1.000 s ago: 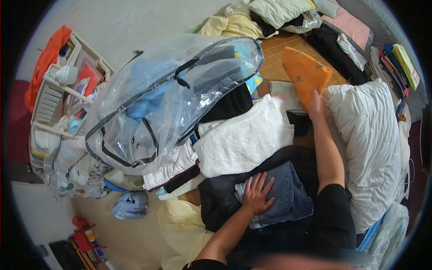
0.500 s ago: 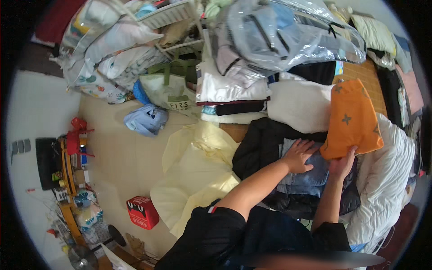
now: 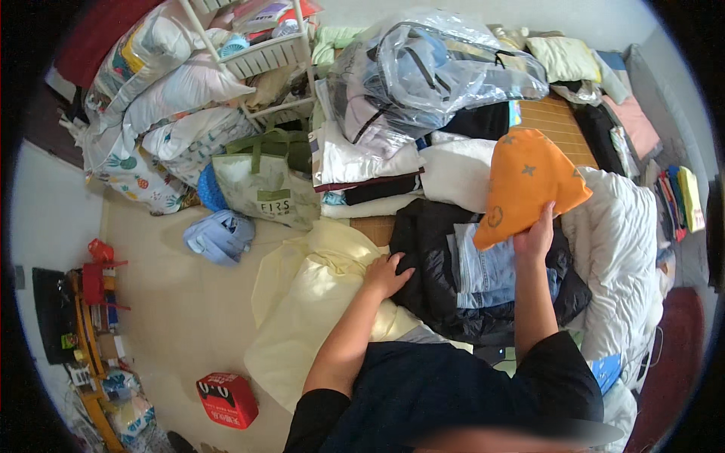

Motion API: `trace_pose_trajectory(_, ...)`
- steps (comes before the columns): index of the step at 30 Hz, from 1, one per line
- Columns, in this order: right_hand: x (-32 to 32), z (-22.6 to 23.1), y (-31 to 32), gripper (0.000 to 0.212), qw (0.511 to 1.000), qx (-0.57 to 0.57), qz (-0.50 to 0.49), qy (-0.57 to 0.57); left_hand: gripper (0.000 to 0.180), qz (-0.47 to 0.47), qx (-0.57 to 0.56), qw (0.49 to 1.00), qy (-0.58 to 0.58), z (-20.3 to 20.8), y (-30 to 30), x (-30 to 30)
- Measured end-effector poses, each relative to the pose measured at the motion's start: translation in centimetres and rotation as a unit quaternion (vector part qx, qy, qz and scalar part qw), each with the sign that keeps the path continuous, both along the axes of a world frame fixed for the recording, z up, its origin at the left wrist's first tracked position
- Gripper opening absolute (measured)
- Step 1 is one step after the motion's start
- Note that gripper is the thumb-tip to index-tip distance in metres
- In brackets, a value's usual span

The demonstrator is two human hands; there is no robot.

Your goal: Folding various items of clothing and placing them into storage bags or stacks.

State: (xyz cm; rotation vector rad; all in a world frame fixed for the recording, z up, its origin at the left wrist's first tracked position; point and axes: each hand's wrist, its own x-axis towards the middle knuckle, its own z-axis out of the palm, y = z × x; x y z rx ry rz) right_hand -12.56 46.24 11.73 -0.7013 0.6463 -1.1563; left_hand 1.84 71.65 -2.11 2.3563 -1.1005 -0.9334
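My right hand (image 3: pixel 535 235) grips the lower edge of a folded orange cloth item (image 3: pixel 532 181) printed with grey cross shapes, holding it up over the pile. Beneath it lies folded blue denim (image 3: pixel 483 264), placed on a spread black puffer jacket (image 3: pixel 423 234). At the jacket's left edge, my left hand (image 3: pixel 389 275) has its fingers curled onto the black fabric. Pale yellow cloth (image 3: pixel 302 294) spreads just left of that hand. The orange item hides part of the denim and of a white fleecy piece (image 3: pixel 457 174).
A white quilt (image 3: pixel 615 257) lies to the right. Folded clothes (image 3: pixel 366 155), a clear plastic bag (image 3: pixel 438 68) and a green-and-white tote (image 3: pixel 264 185) sit farther back. On the floor are a light-blue bundle (image 3: pixel 219 235) and a red box (image 3: pixel 226 400).
My left hand has left the denim and moved left to the jacket's edge. The orange item, still in my right hand, has changed shape and hangs more tilted. The whole view has shifted.
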Motion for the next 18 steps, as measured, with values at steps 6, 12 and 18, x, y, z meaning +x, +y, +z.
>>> trace_pose_trajectory(6, -2.0, 5.4, -2.7, 0.044, 0.966, -0.200, -0.101, 0.129, 0.067, -0.004, 0.015, 0.998, 0.067, -0.8, 2.1, 0.1)
trace_pose_trajectory(12, 0.0, -2.6, -7.7, 0.041, 0.844, -0.428, -0.078, 0.313, 0.064, 0.021, 0.007, 0.996, 0.086, 0.3, 1.6, -0.4)
trace_pose_trajectory(18, 5.1, -11.1, -4.3, 0.068, 0.394, -0.631, 0.146, 0.652, 0.063, 0.058, -0.069, 0.992, 0.093, -0.9, 2.7, -0.7)
